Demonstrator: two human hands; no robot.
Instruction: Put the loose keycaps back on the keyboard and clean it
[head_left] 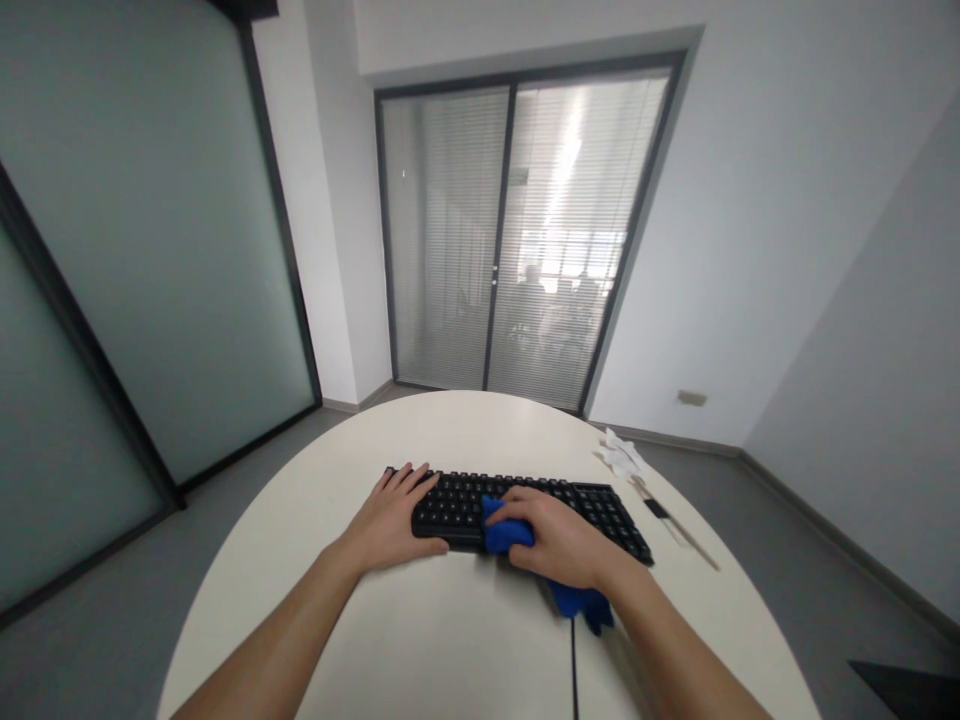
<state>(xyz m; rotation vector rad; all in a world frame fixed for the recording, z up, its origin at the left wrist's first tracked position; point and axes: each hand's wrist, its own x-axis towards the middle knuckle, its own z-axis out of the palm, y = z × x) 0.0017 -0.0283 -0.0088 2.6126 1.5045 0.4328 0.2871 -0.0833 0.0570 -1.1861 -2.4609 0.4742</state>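
Note:
A black keyboard [456, 500] lies across the round white table [420, 630]. Over its left end rests my left hand [391, 522], fingers spread on the keys and thumb along the front edge. My right hand [559, 537] is closed around a blue cloth [508, 535], which touches the keyboard's front edge and keys near the middle. Part of the cloth hangs out below my right palm onto the table. The keys under both hands are hidden.
Crumpled white tissue [621, 455] and a thin stick-like tool [686, 532] with a black band lie at the table's right edge. A dark seam [574, 665] runs through the tabletop's front. Glass panels and walls stand beyond the table.

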